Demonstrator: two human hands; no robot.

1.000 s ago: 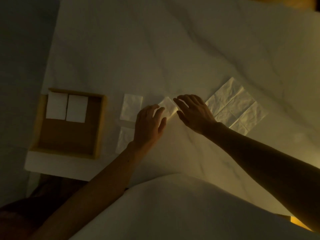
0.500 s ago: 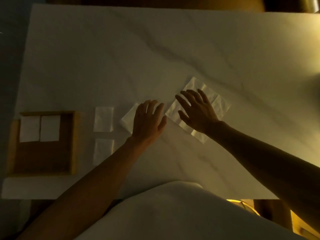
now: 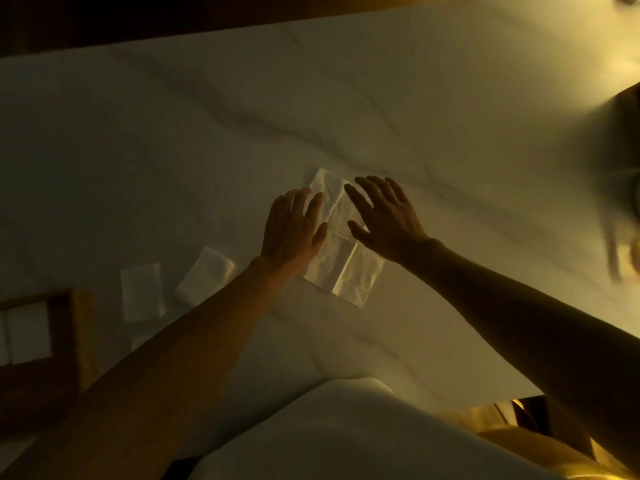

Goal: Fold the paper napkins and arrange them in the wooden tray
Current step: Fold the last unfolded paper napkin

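Note:
An unfolded white paper napkin (image 3: 346, 268) with crease lines lies flat on the marble table in the middle of the view. My left hand (image 3: 292, 230) rests flat on its left part, fingers spread. On its right part lies my right hand (image 3: 384, 216), fingers also apart. Two folded napkins (image 3: 206, 280) (image 3: 142, 291) lie to the left on the table. A third one (image 3: 138, 341) peeks out beside my left forearm. The wooden tray (image 3: 78, 341) sits at the left edge, with folded napkins (image 3: 29, 332) inside.
The white marble table (image 3: 311, 116) stretches far back and to the right. Its near edge runs just before my body. A dark blurred object (image 3: 620, 188) stands at the right edge. The scene is dimly lit.
The view swung right, so the tray slid to the left edge. My left hand left the small folded napkin and joined my right hand on the unfolded napkin, which now lies nearer.

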